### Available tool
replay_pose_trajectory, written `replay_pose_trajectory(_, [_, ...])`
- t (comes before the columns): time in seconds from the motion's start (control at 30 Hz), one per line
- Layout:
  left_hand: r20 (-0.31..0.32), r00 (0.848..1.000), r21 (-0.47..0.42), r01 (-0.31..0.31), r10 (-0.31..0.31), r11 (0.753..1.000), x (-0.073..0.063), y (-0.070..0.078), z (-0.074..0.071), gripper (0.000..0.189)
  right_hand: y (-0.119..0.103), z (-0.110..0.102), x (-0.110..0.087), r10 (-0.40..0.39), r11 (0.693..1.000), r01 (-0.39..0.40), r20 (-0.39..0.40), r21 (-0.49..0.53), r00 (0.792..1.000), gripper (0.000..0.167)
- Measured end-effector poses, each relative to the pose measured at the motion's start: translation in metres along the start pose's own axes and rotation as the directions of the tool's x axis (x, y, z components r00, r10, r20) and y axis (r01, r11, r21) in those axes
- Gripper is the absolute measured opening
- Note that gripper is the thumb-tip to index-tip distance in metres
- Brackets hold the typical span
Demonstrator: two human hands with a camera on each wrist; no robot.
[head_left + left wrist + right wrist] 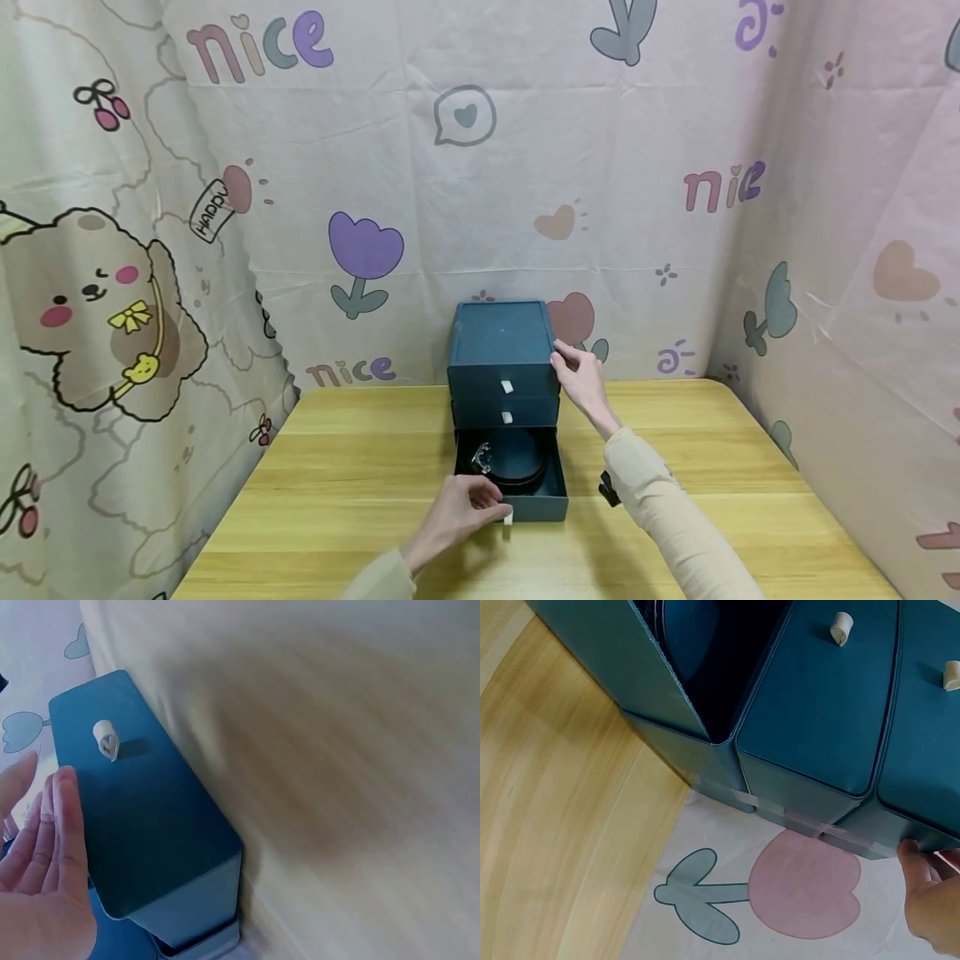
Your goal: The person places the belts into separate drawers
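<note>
A dark teal drawer box (501,333) stands on the table with its bottom drawer (543,508) pulled out. Inside that drawer lies a coiled black belt (528,482) with a silver buckle (481,457). My left hand (459,510) is at the drawer's front edge, close to its white pull tab (508,517). In the left wrist view, its fingers (69,825) are fairly straight, thumb apart, and the tab stands free of them. My right hand (583,379) touches the box's upper right side with its fingertips; in the right wrist view some of its fingers are cut off.
The two upper drawers, with white tabs (507,387), are closed. Behind the box hangs a printed cloth (465,192), with more cloth along both sides. The wooden table (360,467) extends left and right of the box. A small black object (609,489) shows beside the right sleeve.
</note>
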State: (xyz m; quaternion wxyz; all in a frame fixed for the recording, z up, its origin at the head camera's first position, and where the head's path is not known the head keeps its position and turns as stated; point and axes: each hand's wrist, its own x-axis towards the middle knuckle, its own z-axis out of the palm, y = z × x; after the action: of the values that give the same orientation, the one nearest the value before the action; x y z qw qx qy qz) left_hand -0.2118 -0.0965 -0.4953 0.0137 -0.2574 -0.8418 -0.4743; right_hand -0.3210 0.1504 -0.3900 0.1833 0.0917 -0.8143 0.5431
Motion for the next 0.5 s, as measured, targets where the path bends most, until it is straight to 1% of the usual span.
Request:
replay_pose_trajectory(0.1, [-0.005, 1.000, 0.049, 0.028, -0.028, 0.998, -0.004, -0.001, 0.003, 0.023, 0.001, 0.000, 0.000, -0.003, 1.000, 0.003, 0.000, 0.001, 1.000, 0.042])
replay_pose_trajectory(0.2, [0.006, 0.998, 0.107, 0.054, -0.055, 0.993, -0.009, -0.001, 0.007, 0.026, 0.001, 0.000, 0.000, -0.004, 1.000, 0.004, 0.002, 0.003, 1.000, 0.042])
replay_pose_trajectory(0.27, [0.012, 0.998, 0.161, 0.062, -0.065, 0.985, -0.011, -0.002, 0.009, 0.024, 0.001, 0.000, 0.000, -0.004, 1.000, 0.004, 0.002, 0.003, 1.000, 0.042])
replay_pose_trajectory(0.33, [0.010, 0.998, 0.205, 0.054, -0.057, 0.977, -0.012, -0.003, 0.012, 0.020, 0.001, 0.000, 0.001, -0.005, 1.000, 0.005, 0.000, 0.002, 1.000, 0.042])
replay_pose_trajectory(0.4, [0.014, 0.998, 0.227, 0.057, -0.062, 0.972, -0.013, -0.004, 0.016, 0.017, 0.001, 0.000, 0.000, -0.006, 1.000, 0.006, -0.003, -0.002, 1.000, 0.041])
replay_pose_trajectory(0.5, [0.009, 0.997, 0.206, 0.077, -0.081, 0.976, -0.013, -0.005, 0.019, 0.015, 0.002, 0.000, 0.000, -0.007, 1.000, 0.007, -0.003, -0.007, 1.000, 0.041])
